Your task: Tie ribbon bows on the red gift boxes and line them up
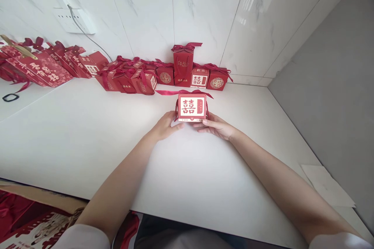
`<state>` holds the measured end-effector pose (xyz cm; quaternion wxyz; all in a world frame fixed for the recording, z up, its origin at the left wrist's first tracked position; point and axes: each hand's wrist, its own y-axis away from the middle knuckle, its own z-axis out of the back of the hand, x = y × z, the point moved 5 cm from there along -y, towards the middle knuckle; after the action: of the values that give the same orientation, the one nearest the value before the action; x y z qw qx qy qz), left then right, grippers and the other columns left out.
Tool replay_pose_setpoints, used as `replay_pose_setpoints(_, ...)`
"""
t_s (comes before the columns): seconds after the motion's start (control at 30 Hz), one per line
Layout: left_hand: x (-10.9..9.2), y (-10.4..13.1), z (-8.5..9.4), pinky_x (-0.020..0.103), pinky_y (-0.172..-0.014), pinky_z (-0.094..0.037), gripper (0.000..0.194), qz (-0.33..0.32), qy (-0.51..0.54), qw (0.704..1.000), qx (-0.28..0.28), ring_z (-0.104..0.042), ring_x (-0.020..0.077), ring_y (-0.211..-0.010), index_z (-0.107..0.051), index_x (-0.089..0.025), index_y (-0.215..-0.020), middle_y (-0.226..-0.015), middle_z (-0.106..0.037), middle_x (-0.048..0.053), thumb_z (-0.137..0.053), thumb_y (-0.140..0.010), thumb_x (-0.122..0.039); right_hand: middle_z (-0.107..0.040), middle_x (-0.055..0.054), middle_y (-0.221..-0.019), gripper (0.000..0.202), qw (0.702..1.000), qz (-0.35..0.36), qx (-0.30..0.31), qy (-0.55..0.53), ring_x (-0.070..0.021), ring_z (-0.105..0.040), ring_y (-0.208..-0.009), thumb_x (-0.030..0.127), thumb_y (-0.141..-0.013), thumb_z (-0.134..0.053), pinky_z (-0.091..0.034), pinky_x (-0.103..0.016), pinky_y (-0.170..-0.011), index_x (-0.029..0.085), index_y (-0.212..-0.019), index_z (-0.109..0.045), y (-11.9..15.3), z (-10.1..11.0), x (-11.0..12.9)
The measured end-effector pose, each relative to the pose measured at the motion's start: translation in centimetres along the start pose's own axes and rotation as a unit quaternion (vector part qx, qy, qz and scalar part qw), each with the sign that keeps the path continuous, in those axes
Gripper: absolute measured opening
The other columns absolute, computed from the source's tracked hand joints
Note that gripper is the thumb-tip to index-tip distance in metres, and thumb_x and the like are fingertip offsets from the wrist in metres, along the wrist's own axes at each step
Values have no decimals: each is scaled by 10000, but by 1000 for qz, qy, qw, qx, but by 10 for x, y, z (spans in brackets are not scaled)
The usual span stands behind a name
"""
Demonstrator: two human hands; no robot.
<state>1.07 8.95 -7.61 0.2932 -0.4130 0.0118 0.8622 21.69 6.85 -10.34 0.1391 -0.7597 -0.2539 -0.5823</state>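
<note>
Between my two hands is a small red gift box point(192, 107) with a white front panel and large red characters. A dark red ribbon is tied on its top, and cord handles hang at both sides. My left hand point(169, 125) is at the box's lower left corner, thumb stretched along the bottom edge and the other fingers hidden behind. At the lower right corner, my right hand point(217, 125) has its thumb on the front and fingers under the base. Both hands hold the box.
Behind it, similar red boxes point(128, 79) line the wall, including a tall red box point(183, 66). Red gift bags point(41, 66) and a black loop point(11, 97) are at left. White paper point(329, 186) lies near the right edge. A socket point(74, 20) with a cable is on the wall.
</note>
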Motion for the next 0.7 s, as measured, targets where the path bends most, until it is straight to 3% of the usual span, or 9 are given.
replay_pose_setpoints(0.07, 3, 2, 1, 419, -953, -457, 616, 2, -52, 999, 0, -576, 325, -1121, -600, -193, -1220, -1192, -638, 123, -616, -793, -635, -563, -78, -1412, 562, 1000, -3, -2, -6, -210, -645, -1153, 373, -850, -717, -572, -352, -939, 289, -1349, -473, 0, 1, -1)
replay_pose_setpoints(0.13, 3, 3, 1, 399, -911, -468, 538, 9, -77, 997, -4, -592, 299, -1079, -598, -197, -1187, -1149, -642, 111, -558, -849, -613, -563, -75, -1409, 546, 1000, -7, -3, -18, -205, -661, -1113, 396, -856, -704, -575, -357, -934, 292, -1343, -480, 0, 1, -2)
replay_pose_setpoints(0.3, -2, 5, 3, 337, -733, -448, 471, 40, -128, 990, -39, -609, 236, -842, -583, -192, -867, -890, -632, 60, -370, -943, -605, -626, -78, -1259, 436, 998, -22, -17, -61, -172, -693, -890, 538, -892, -590, -598, -344, -868, 251, -1220, -587, -3, 1, -3)
replay_pose_setpoints(0.43, -4, 6, 4, 313, -628, -387, 476, 54, -164, 983, -66, -565, 207, -712, -497, -206, -719, -757, -586, 38, -355, -945, -601, -650, -68, -1059, 441, 997, -37, -25, -68, -160, -675, -783, 578, -894, -550, -604, -339, -828, 226, -1150, -621, -3, 1, -2)
replay_pose_setpoints(0.57, -3, 6, 3, 312, -647, -403, 450, 68, -153, 982, -82, -580, 200, -726, -527, -209, -747, -804, -631, 38, -385, -939, -590, -650, -80, -1098, 442, 997, -39, -19, -62, -167, -678, -800, 568, -888, -560, -599, -360, -856, 223, -1161, -609, -3, 1, -3)
replay_pose_setpoints(0.7, -1, 6, 10, 315, -743, -483, 310, 89, -83, 976, -181, -638, 202, -904, -566, -221, -990, -1076, -660, 52, -508, -911, -516, -588, -50, -1311, 578, 996, 7, -84, -29, -172, -691, -879, 464, -834, -685, -614, -346, -826, 341, -1342, -438, -5, 0, -4)
